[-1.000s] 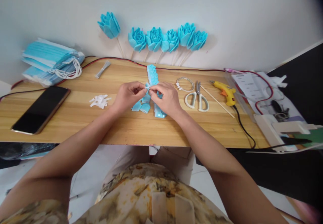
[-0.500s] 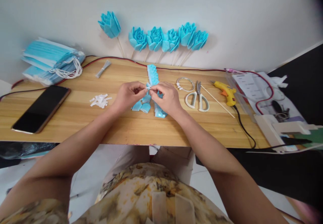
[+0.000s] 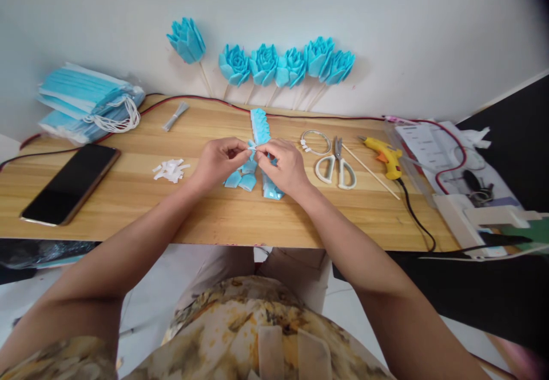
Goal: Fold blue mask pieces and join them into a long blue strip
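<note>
Left of the scissors (image 3: 338, 152), your left hand (image 3: 221, 160) and right hand (image 3: 283, 166) pinch a small blue piece (image 3: 251, 146); the glue gun (image 3: 388, 157) lies right of the scissors, the phone (image 3: 71, 184) far left of them.

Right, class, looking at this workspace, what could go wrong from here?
The small piece pinched between the left hand and right hand could slip loose. The white scraps lie unsecured and might scatter if brushed. The phone, near the desk's front edge, could get knocked off.
</note>
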`<state>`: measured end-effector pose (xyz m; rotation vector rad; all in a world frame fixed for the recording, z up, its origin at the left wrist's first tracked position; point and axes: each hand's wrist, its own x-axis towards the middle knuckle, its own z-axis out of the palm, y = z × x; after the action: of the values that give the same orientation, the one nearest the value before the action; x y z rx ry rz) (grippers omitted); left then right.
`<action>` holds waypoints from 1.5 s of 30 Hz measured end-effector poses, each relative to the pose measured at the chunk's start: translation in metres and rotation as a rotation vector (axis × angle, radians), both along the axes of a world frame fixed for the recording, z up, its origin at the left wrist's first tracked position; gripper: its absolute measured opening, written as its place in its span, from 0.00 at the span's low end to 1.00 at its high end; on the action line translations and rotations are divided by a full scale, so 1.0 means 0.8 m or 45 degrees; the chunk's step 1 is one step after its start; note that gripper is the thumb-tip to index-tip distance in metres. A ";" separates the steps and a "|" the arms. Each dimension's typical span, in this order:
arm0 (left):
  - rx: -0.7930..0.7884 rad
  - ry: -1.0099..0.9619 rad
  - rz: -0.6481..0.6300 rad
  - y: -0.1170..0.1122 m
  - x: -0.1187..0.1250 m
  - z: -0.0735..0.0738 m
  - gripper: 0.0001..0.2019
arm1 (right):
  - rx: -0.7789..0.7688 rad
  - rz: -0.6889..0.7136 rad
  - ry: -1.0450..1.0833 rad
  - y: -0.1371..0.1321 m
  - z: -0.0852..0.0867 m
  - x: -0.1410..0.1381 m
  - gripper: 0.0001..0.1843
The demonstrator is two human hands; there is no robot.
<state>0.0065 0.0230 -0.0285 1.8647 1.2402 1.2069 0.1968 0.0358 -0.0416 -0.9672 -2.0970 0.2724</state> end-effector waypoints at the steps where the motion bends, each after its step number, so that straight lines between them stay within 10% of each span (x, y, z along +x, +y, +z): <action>1: -0.005 0.002 0.002 0.000 0.000 0.000 0.12 | 0.004 0.004 0.008 0.000 0.000 0.000 0.09; 31: -0.141 -0.158 0.084 0.003 -0.002 0.011 0.06 | -0.101 -0.170 0.155 0.000 0.005 -0.002 0.10; 40: 0.253 -0.560 0.446 -0.027 -0.108 0.068 0.04 | -0.129 0.041 0.032 0.005 0.018 -0.039 0.10; 45: 0.226 -0.570 0.625 -0.060 -0.153 0.053 0.08 | -0.130 0.239 -0.265 0.007 0.024 -0.116 0.11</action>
<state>-0.1156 -0.0249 0.0138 1.3169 1.3994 1.9249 0.1036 0.0417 -0.0227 -0.8905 -2.3891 0.3922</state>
